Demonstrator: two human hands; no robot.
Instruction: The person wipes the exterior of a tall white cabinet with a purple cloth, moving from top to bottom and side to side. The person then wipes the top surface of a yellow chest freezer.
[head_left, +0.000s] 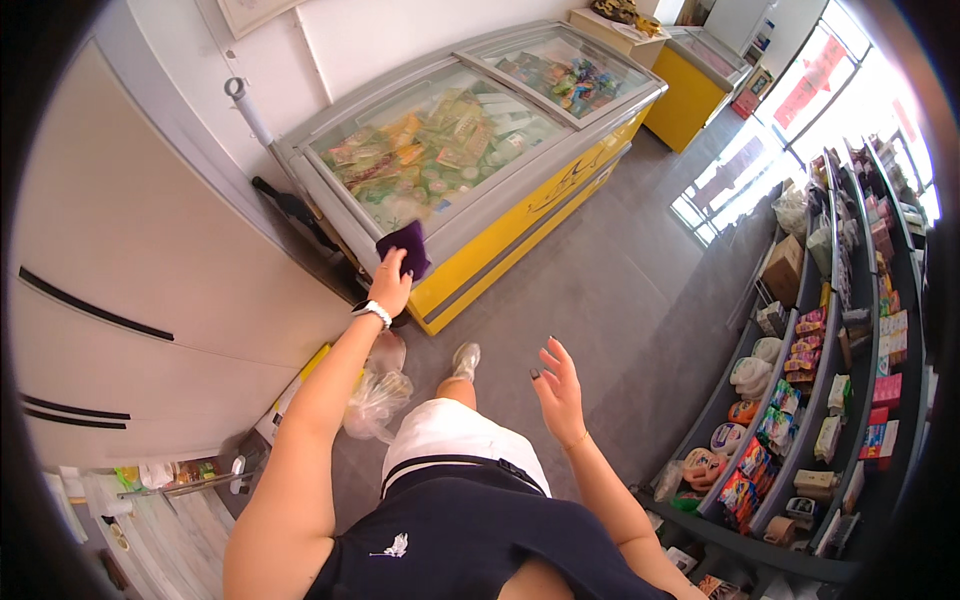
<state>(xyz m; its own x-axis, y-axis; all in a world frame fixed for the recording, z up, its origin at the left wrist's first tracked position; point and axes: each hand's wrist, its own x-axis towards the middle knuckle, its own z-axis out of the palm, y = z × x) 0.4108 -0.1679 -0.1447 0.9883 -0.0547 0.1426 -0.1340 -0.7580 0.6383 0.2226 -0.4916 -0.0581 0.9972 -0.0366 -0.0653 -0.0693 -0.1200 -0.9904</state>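
Observation:
My left hand (394, 283) holds a folded dark purple cloth (406, 247) against the near left corner of a chest freezer (480, 217) with a grey frame and yellow side. Through its sliding glass lid (442, 142), packaged frozen goods show. A white watch or bracelet is on the left wrist. My right hand (559, 386) hangs in the air over the grey floor, fingers apart, with nothing in it.
Shop shelves (780, 360) with packaged goods curve along the right. A white cabinet (150, 262) stands at left. Clear plastic bags (375, 401) lie on the floor near my foot. A second yellow freezer (682, 97) stands farther back, by glass doors (817, 75).

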